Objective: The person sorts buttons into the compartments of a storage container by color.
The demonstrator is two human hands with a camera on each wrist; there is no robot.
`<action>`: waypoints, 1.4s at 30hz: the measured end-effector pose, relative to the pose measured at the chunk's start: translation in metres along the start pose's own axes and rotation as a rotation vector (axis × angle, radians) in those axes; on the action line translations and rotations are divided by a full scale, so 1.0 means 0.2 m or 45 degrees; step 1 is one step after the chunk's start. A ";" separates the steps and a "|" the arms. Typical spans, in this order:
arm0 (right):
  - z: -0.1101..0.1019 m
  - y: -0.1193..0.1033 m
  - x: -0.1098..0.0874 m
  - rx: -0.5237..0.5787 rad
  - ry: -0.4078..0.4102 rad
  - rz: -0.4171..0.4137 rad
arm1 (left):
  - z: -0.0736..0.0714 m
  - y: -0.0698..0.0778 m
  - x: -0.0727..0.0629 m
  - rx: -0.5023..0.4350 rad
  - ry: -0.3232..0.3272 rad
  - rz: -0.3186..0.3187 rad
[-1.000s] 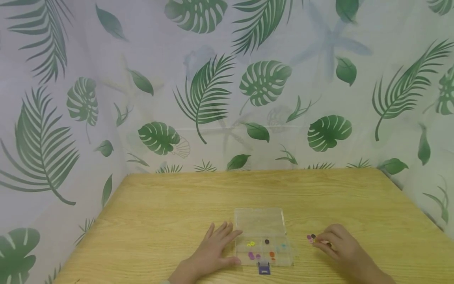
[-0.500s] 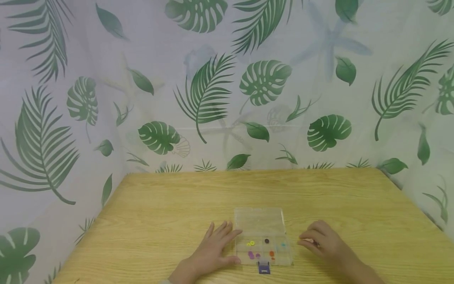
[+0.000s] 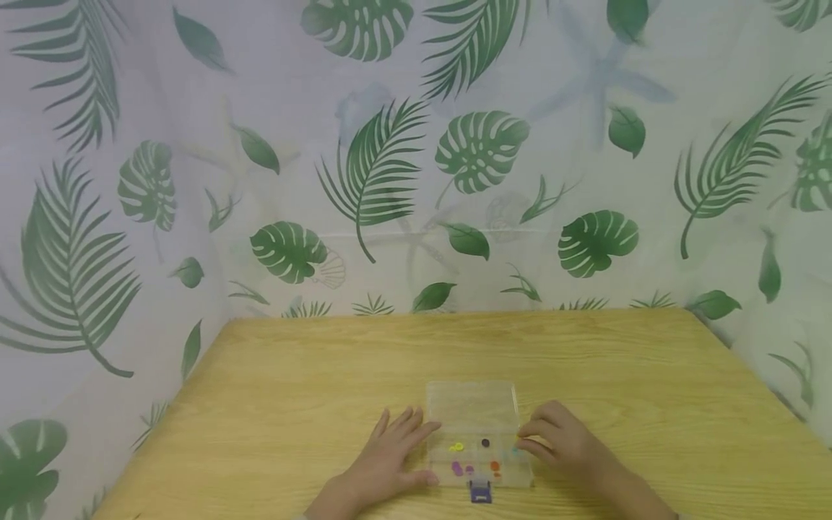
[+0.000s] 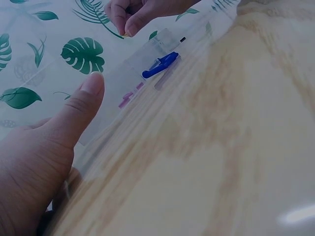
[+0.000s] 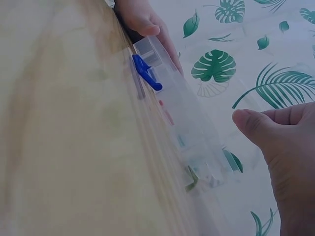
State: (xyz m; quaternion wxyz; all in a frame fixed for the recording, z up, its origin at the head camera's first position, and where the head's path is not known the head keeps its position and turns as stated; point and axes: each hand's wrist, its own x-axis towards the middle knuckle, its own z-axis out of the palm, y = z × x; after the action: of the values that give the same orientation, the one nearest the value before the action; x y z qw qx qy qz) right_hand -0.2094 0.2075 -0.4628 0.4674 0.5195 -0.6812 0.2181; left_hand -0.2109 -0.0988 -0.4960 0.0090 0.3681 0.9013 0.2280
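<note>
A clear plastic compartment box (image 3: 471, 404) lies with its lid laid back and its blue latch (image 3: 481, 494) toward me. In its compartments are small round pieces like buttons: yellow (image 3: 458, 447), black (image 3: 485, 443), purple (image 3: 457, 469), orange (image 3: 495, 466) and light blue (image 3: 516, 450). My left hand (image 3: 390, 456) lies with fingers spread against the box's left side. Over the right-hand compartments, my right hand (image 3: 564, 442) pinches a small yellow button (image 4: 126, 35) between thumb and fingers, most of it hidden by the fingertips.
The wood-grain table (image 3: 312, 375) stretches behind and to both sides of the box. A white cloth with green leaves (image 3: 403, 166) hangs behind it and along the sides. The table spot under my right hand is hidden.
My right hand has moved left from several small buttons on the table to the box's right side, carrying the yellow button. Those loose buttons are out of sight now. The left hand stays put.
</note>
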 end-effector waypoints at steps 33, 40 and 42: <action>0.30 0.01 0.10 0.128 -0.061 -0.007 | -0.01 -0.01 -0.01 -0.018 0.001 0.018; 0.29 0.00 0.07 0.105 -0.131 0.088 | -0.01 -0.01 0.00 -0.003 -0.003 0.024; 0.29 0.00 0.07 0.098 -0.119 0.092 | -0.01 -0.01 0.00 0.002 -0.003 0.028</action>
State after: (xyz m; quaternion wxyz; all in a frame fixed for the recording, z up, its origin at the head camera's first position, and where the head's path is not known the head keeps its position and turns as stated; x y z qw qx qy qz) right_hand -0.2338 0.1558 -0.4782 0.4067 0.5215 -0.7118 0.2364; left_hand -0.2119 -0.1012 -0.4951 0.0073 0.3784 0.8973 0.2271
